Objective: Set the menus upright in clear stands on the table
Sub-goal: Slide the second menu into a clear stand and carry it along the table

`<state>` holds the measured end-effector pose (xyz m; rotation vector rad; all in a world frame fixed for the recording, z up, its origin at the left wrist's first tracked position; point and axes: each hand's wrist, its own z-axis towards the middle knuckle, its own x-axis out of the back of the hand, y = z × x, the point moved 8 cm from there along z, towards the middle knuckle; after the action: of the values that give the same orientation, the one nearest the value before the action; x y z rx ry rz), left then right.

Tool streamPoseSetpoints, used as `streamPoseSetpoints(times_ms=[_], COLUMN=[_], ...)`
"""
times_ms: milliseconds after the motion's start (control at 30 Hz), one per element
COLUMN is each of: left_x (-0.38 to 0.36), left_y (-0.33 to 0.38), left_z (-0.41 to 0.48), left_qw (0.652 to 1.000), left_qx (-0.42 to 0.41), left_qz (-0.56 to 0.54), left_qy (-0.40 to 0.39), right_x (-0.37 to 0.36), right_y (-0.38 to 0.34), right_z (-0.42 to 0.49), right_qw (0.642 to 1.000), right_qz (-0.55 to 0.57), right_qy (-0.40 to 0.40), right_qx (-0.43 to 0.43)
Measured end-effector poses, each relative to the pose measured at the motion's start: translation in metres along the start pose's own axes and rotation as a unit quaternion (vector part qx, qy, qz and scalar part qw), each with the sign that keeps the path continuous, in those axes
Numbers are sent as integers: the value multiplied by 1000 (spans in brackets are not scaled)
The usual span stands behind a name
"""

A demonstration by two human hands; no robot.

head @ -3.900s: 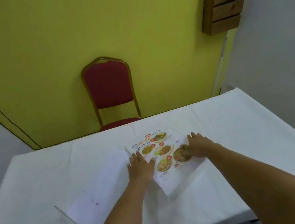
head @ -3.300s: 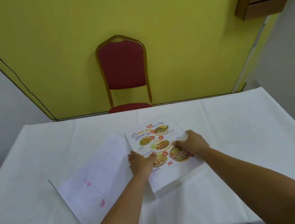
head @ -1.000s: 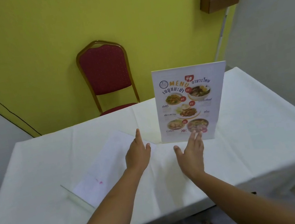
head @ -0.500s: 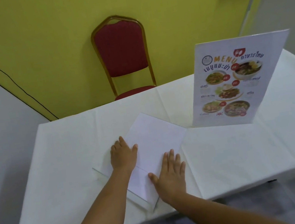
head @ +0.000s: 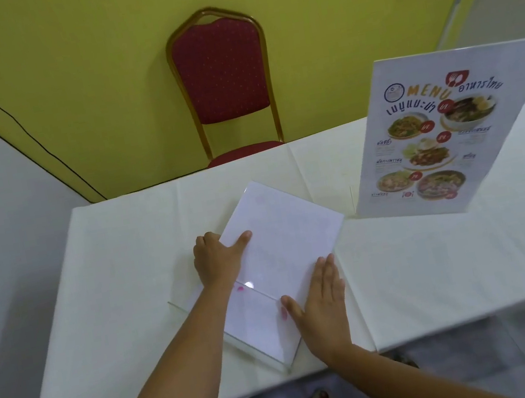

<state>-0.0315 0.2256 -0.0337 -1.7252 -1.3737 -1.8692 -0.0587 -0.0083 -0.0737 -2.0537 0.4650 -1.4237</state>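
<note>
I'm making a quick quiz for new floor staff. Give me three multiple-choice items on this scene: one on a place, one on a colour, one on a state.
1. Where does the upright menu stand?
A. right part of the table
B. on the chair
C. on the floor

2. What colour is the chair padding?
A. blue
B. red
C. green

3. How is the second stand?
A. upright
B. hanging on the wall
C. lying flat

Answers: 1 A, it stands on the white cloth at right. 2 B, red in a gold frame. 3 C, flat under the left hand and right hand.
</note>
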Motion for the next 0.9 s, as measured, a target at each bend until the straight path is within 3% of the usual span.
streamPoseSetpoints(times_ms=[267,467,667,900], left_x=[24,43,41,35], left_y=[-16,-13,27,72], left_z=[-8,-12,-20,-23], left_qw=[993,967,919,926], left_qx=[38,83,113,47], left_qz=[-101,-232,-368,-369], left_qy=[38,68,83,66], right_x=[8,48,122,176], right_y=[-18,-42,-67,-85], right_z=[3,22,48,49], right_qw=[987,977,985,972], right_qz=[154,205,97,-25], right_qy=[8,51,105,170], right_qx=[-41,16,97,162])
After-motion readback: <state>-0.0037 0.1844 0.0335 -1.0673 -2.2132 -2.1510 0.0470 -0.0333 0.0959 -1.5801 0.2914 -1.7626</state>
